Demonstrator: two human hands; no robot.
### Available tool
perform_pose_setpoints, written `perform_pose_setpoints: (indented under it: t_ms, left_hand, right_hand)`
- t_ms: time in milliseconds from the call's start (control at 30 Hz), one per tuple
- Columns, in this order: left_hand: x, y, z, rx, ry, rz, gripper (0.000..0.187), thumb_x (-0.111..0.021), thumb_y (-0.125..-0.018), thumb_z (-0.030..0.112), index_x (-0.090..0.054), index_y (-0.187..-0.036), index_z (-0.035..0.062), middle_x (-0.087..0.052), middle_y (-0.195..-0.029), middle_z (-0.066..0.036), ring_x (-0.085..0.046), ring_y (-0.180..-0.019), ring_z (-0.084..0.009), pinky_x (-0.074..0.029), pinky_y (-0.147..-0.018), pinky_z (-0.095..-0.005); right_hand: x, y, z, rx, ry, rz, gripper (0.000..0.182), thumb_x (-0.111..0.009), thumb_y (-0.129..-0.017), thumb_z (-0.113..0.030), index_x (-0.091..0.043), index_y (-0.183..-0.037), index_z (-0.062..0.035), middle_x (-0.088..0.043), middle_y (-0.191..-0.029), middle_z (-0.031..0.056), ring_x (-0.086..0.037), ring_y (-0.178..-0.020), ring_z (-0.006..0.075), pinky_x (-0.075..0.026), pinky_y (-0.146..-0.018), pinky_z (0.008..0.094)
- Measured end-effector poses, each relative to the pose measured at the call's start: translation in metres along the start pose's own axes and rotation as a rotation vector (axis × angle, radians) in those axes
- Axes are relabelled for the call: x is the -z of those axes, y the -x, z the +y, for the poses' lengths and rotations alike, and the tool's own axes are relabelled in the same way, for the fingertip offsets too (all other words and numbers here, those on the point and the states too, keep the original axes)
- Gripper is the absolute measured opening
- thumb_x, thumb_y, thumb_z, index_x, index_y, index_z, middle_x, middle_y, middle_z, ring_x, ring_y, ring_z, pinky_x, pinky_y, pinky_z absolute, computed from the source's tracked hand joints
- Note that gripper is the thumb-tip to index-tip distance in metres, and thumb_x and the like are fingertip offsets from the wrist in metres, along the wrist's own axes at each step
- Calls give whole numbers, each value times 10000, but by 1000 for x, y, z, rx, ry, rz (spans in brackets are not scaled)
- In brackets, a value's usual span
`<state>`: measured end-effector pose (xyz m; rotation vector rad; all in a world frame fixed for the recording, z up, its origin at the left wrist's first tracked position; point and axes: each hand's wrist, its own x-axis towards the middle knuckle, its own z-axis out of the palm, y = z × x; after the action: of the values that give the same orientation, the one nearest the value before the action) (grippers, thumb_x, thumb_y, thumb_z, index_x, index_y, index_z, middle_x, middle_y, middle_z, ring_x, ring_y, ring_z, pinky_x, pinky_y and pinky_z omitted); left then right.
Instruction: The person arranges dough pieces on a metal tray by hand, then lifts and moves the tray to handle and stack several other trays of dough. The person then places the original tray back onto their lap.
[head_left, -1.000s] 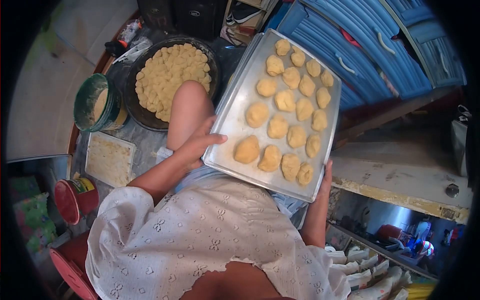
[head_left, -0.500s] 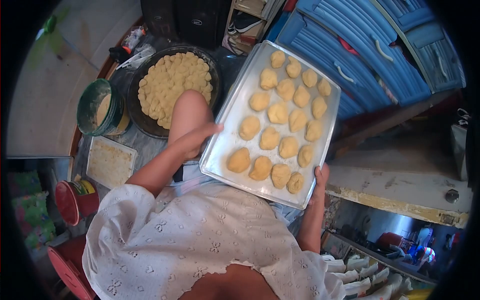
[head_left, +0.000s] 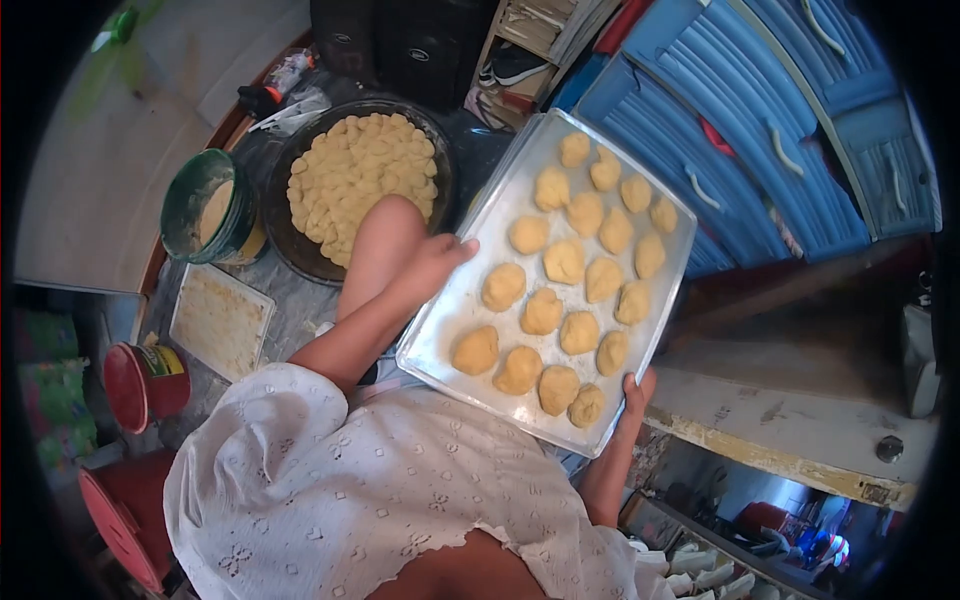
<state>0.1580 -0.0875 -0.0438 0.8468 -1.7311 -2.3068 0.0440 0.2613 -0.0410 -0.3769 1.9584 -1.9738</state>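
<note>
The left hand is pinching the near-left edge of the metal baking tray, thumb lying over the rim, while the right hand is gripping the tray's near-right corner, fingers mostly hidden beneath it. Both hands are closed on the tray, which is being carried in the air above the person's lap, tilted so its far end is sitting higher than the near end. Rows of raw dough pieces are resting loose on the sheet. With that tilt, the pieces are probably at risk of sliding toward the body, and the right grip, being only at a corner, is likely leaving the tray free to twist or dip. Beyond the left arm, a wide dark pan of dough lumps, a green tub and a small floured tray are crowding the work surface, so a swinging tray corner could knock them
</note>
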Motion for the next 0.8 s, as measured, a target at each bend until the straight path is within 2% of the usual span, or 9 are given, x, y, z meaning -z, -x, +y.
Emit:
perform_pose_setpoints:
  t_ms: [167, 333, 433, 500, 533, 600, 667, 700, 800]
  left_hand:
    - [9, 7, -8, -41, -5, 35, 422, -565, -855, 381, -562, -834, -40, -578, -764, -84, -531, -694, -143, -427, -626, -274]
    - [24, 30, 5, -73, 166, 65, 385, -558, -866, 354, -563, -830, -29, -568, -764, -69, -521, -704, -135, -418, -626, -268]
    - [44, 46, 18, -70, 91, 110, 365, -557, -873, 304, -562, -1020, -30, -600, -916, -73, -558, -812, -127, -443, -704, -262]
    - [50, 54, 19, -515, 157, 139, 347, -566, -867, 295, -577, -1022, -16, -606, -940, -70, -561, -830, -121, -447, -724, -253]
    - [48, 67, 18, -523, 148, 160, 347, -566, -867, 295, -577, -1022, -16, -606, -940, -70, -561, -830, -121, -447, -724, -253]
    - [63, 99, 27, -121, 213, 335, 440, -592, -845, 324, -553, -1054, -62, -598, -946, -97, -549, -844, -157, -426, -777, -272]
    - [114, 96, -7, -160, 72, 592, 462, -602, -835, 327, -549, -1084, -59, -604, -1005, -106, -559, -893, -154, -429, -790, -275]
    - [125, 110, -3, -202, 46, 634, 444, -593, -839, 333, -569, -1066, -47, -614, -990, -106, -572, -880, -144, -444, -774, -268]
    - [146, 148, 6, -170, 263, 685, 370, -546, -864, 302, -578, -1017, -34, -617, -939, -106, -591, -811, -148, -464, -725, -270]
  right_hand:
    - [-8, 9, -10, -33, -129, 21, 653, -618, -769, -332, -357, -1274, -10, -501, -1172, 150, -519, -1026, 256, -404, -900, 360]
    - [-6, 11, -15, -54, -86, 52, 610, -607, -795, -336, -401, -1240, 25, -530, -1138, 157, -540, -1000, 255, -423, -876, 362]
    - [-13, -3, -24, -95, -56, -62, 592, -606, -801, -343, -434, -1210, 47, -546, -1118, 161, -557, -974, 252, -438, -857, 358]
    - [-27, -11, -38, -118, 16, -94, 583, -600, -805, -346, -448, -1205, 50, -550, -1120, 159, -566, -964, 238, -448, -843, 347]
    - [-30, -13, -40, -117, 7, -116, 583, -600, -805, -346, -448, -1205, 50, -550, -1120, 159, -566, -964, 238, -448, -843, 347]
    - [-80, -11, -66, -208, -41, 60, 499, -600, -792, -281, -524, -1134, 75, -590, -1022, 146, -567, -906, 218, -432, -830, 303]
    - [-130, -29, -73, -218, -125, -169, 510, -574, -803, -245, -476, -1198, 62, -570, -1082, 139, -550, -966, 211, -413, -873, 304]
    - [-136, -47, -58, -190, -99, -346, 538, -567, -808, -230, -428, -1247, 48, -551, -1122, 128, -530, -1011, 203, -403, -884, 300]
    - [-190, -55, -56, -220, -100, -506, 522, -599, -821, -235, -435, -1238, 31, -553, -1112, 98, -534, -985, 171, -417, -858, 296]
